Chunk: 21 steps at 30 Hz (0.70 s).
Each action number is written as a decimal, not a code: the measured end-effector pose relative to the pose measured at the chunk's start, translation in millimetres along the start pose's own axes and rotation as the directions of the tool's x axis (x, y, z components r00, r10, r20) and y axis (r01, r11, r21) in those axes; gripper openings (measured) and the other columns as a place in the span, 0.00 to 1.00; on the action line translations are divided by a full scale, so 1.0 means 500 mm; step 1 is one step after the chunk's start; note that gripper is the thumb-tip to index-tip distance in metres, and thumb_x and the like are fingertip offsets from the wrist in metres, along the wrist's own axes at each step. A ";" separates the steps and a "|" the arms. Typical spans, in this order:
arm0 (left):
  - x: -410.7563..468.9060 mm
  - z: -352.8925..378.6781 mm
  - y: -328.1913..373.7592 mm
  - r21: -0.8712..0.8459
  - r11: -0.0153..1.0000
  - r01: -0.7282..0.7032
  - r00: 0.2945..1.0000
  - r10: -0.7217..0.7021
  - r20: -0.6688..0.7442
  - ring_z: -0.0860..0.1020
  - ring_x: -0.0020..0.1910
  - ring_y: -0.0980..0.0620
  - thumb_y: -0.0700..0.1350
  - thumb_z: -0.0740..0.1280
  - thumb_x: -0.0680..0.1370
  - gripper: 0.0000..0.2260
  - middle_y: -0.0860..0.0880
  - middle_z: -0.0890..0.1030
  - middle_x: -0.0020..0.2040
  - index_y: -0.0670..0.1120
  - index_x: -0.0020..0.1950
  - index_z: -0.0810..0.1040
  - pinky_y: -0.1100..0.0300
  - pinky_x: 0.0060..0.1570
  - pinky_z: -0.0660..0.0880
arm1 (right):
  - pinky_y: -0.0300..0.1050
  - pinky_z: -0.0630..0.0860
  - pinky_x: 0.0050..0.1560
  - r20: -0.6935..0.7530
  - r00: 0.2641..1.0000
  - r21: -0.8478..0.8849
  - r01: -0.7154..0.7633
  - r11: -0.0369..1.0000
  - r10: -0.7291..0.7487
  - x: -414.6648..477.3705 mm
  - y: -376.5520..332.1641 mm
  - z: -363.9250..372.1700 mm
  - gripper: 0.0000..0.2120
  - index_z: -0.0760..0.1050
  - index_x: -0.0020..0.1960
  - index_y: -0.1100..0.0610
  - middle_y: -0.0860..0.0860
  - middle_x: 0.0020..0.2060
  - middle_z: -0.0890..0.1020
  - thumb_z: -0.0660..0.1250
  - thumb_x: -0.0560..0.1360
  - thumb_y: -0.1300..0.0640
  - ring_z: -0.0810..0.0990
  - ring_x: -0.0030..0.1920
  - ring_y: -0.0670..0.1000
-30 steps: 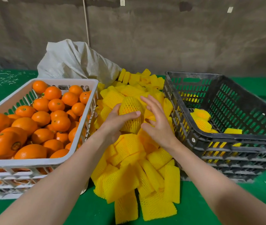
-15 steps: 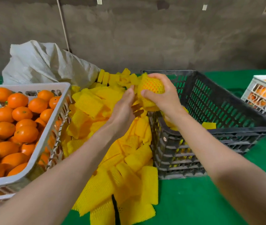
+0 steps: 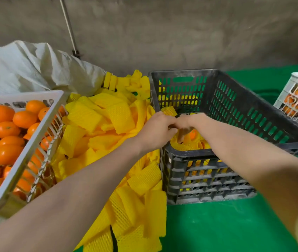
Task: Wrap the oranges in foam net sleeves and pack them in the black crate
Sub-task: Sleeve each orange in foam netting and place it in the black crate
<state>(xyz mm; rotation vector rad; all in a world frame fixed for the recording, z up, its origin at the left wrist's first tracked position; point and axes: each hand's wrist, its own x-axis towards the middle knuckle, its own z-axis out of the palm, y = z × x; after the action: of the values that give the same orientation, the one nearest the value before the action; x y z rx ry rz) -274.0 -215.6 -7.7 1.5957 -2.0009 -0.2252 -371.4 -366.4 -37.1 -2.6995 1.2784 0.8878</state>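
While I watched the head camera's feed from my station, both hands met over the near left corner of the black crate (image 3: 199, 171). The left hand (image 3: 156, 130) showed me its back, fingers curled under and knuckles touching the right hand (image 3: 187, 123), which bent down at the wrist into the crate. One finger (image 3: 181, 135) of the right hand pointed down just beside a wrapped orange (image 3: 192, 134), whose orange skin peeked through yellow netting on the crate floor. Whether either hand was gripping something or merely resting there, I could not tell, since the palms faced away from me. A yellow netted piece (image 3: 169, 110) sat just behind the left hand against the crate's left wall, and more yellow netting lay under the right wrist. Left of the crate, touching its side, sprawled a heap of flat foam net sleeves (image 3: 111, 115), spilling toward me over the green cover (image 3: 217, 224). Beyond that heap stood a white crate (image 3: 17, 170) piled with bare oranges (image 3: 4, 110), tilted in my view. A crumpled white sack (image 3: 35, 70) slumped behind it against the grey wall (image 3: 181, 33), beside a thin leaning pole (image 3: 68, 24). At the far right edge, well apart from the black crate, I saw a second white crate (image 3: 297, 82) with oranges showing through its slots.
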 end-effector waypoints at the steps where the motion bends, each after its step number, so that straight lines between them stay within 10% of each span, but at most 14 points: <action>1: -0.002 0.000 0.000 -0.013 1.000 0.000 1.000 0.000 -0.005 0.70 0.56 0.49 0.40 0.64 0.79 0.10 0.48 0.81 0.56 0.45 0.59 0.80 0.62 0.54 0.64 | 0.53 0.70 0.64 0.011 1.000 0.013 0.014 1.000 -0.014 0.005 -0.005 0.011 0.33 0.67 0.69 0.57 0.55 0.62 0.74 0.73 0.69 0.47 0.73 0.61 0.58; 5: -0.012 -0.002 0.002 -0.037 0.999 -0.023 1.000 0.023 -0.018 0.71 0.56 0.48 0.41 0.63 0.80 0.10 0.46 0.81 0.55 0.44 0.59 0.80 0.61 0.54 0.64 | 0.53 0.68 0.65 0.027 1.000 0.233 -0.008 0.972 0.001 0.000 -0.017 0.014 0.23 0.64 0.70 0.58 0.55 0.65 0.70 0.62 0.78 0.54 0.70 0.64 0.58; 8: -0.034 -0.019 -0.003 -0.046 0.995 -0.088 0.996 0.087 -0.014 0.74 0.59 0.46 0.40 0.61 0.81 0.11 0.43 0.81 0.57 0.40 0.57 0.81 0.63 0.58 0.63 | 0.45 0.70 0.48 -0.067 0.997 0.205 -0.021 0.979 0.036 -0.018 -0.022 -0.002 0.04 0.71 0.49 0.59 0.55 0.46 0.73 0.59 0.79 0.58 0.72 0.43 0.52; 10: -0.058 -0.037 -0.011 -0.064 0.990 -0.125 0.992 0.127 0.018 0.72 0.65 0.48 0.41 0.62 0.81 0.11 0.43 0.79 0.62 0.40 0.59 0.80 0.65 0.63 0.61 | 0.53 0.69 0.53 -0.216 0.975 0.096 -0.024 0.995 0.045 -0.036 -0.031 -0.011 0.10 0.69 0.53 0.59 0.55 0.50 0.72 0.64 0.76 0.54 0.73 0.49 0.56; 13: -0.094 -0.071 -0.037 -0.091 0.992 -0.091 0.992 0.099 0.082 0.69 0.69 0.53 0.43 0.64 0.80 0.13 0.47 0.74 0.68 0.44 0.64 0.78 0.63 0.66 0.64 | 0.58 0.68 0.63 -0.603 0.785 0.300 0.059 0.952 0.141 -0.071 -0.048 -0.036 0.23 0.66 0.68 0.55 0.57 0.65 0.70 0.65 0.74 0.54 0.70 0.64 0.60; 17: -0.144 -0.146 -0.086 -0.092 0.996 0.020 0.999 -0.017 0.027 0.79 0.57 0.52 0.43 0.66 0.78 0.11 0.47 0.82 0.57 0.42 0.57 0.82 0.61 0.54 0.74 | 0.46 0.68 0.57 -0.879 0.420 0.404 0.408 0.819 0.224 -0.135 -0.121 -0.085 0.11 0.76 0.58 0.59 0.56 0.55 0.78 0.64 0.76 0.58 0.75 0.57 0.56; 21: -0.200 -0.222 -0.148 -0.176 0.971 0.159 0.967 -0.189 -0.169 0.81 0.47 0.52 0.41 0.67 0.78 0.08 0.48 0.83 0.47 0.41 0.52 0.83 0.54 0.50 0.77 | 0.45 0.72 0.50 -0.935 0.347 0.283 0.620 0.732 0.068 -0.173 -0.274 -0.090 0.07 0.78 0.50 0.60 0.54 0.47 0.81 0.65 0.74 0.60 0.78 0.50 0.54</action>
<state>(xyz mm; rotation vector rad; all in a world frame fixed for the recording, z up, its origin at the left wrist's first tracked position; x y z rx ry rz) -140.8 -118.7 17.6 1.6265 -1.6603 -0.2879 -294.6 -226.2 15.3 -2.5810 0.7329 -1.1314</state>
